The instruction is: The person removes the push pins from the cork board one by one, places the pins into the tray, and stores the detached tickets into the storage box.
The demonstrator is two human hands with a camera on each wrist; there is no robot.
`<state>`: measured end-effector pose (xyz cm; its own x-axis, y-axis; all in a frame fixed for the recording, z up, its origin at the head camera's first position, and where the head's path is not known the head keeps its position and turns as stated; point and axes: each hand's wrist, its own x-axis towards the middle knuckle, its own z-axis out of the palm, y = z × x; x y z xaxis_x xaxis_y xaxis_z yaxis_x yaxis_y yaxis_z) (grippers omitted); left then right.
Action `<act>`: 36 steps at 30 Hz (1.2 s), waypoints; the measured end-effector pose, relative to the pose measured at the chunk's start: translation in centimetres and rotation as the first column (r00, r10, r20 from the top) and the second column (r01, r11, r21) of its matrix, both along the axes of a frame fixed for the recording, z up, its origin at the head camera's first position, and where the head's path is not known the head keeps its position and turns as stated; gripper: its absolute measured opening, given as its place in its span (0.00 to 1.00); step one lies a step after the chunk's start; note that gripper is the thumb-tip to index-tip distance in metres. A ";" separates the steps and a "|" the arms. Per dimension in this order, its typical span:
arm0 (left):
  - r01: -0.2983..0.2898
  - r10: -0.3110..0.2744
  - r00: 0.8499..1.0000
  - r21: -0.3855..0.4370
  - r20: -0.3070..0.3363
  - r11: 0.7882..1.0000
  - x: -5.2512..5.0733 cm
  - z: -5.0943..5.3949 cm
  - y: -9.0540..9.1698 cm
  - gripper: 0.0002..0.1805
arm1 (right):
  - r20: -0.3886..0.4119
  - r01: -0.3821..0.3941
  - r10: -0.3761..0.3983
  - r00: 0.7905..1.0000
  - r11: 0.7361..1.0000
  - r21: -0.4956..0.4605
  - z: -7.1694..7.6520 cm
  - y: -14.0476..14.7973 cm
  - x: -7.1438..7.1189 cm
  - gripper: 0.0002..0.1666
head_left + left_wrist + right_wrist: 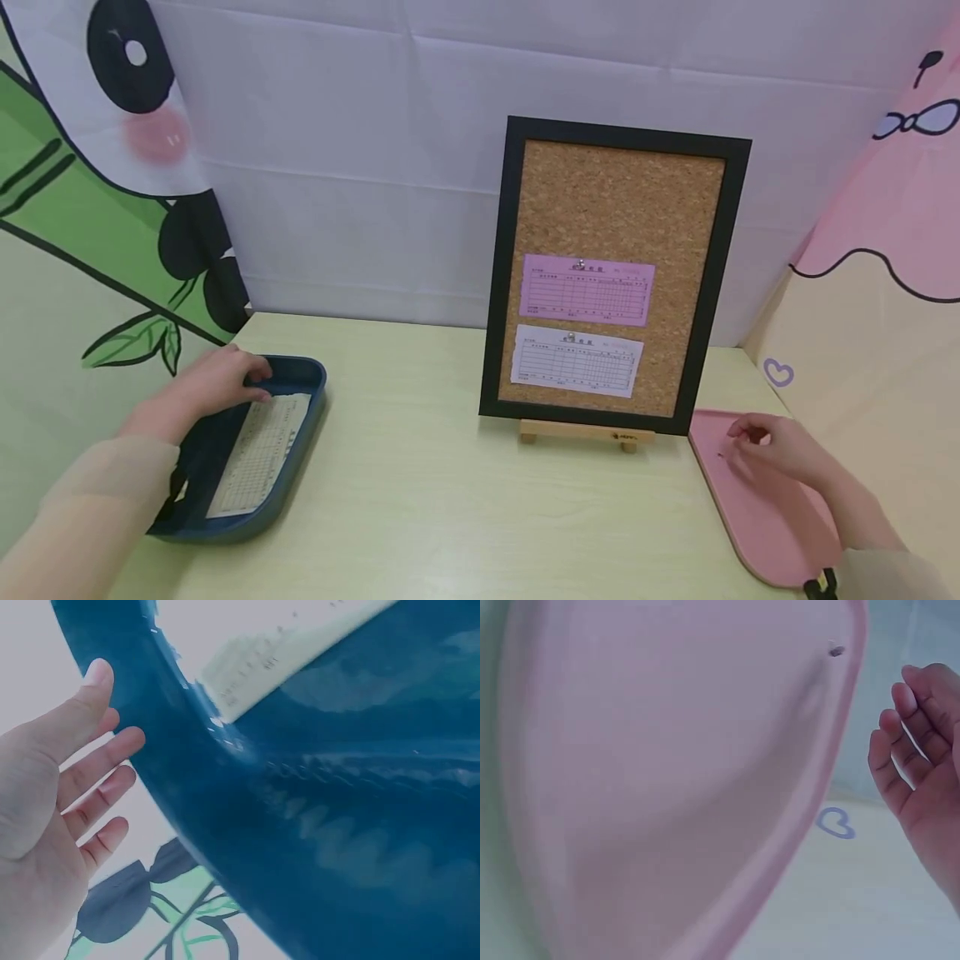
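Note:
In the head view my left hand (217, 385) is over the far end of a dark blue tray (318, 392), fingertips near the top edge of a pale printed slip (262, 454) lying in it. The left wrist view shows that hand (67, 780) with slightly bent, parted fingers holding nothing, beside the blue tray (225, 795) and the slip (262, 675). My right hand (783, 450) hovers above a pink tray (780, 533), near a small dark pin (721, 455). In the right wrist view, the right hand (926, 750) has bent fingers and the pin (836, 651) lies on the pink tray (667, 750).
A black-framed cork board (622, 200) leans on a small wooden stand (585, 431) between the trays. Pinned to it are a pink slip (587, 292) and, below, a white slip (576, 362). Behind the light table (405, 467) hangs a pale cloth (360, 150) with cartoon figures.

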<state>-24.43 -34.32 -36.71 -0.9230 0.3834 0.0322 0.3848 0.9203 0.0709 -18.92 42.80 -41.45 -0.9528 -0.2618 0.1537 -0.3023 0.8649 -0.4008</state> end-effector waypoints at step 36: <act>-0.080 0.235 0.818 0.300 -0.525 0.951 4.8 5.1 9.8 0.21 | -0.331 0.161 -0.200 0.922 0.977 -0.144 8.9 -6.9 2.9 0.10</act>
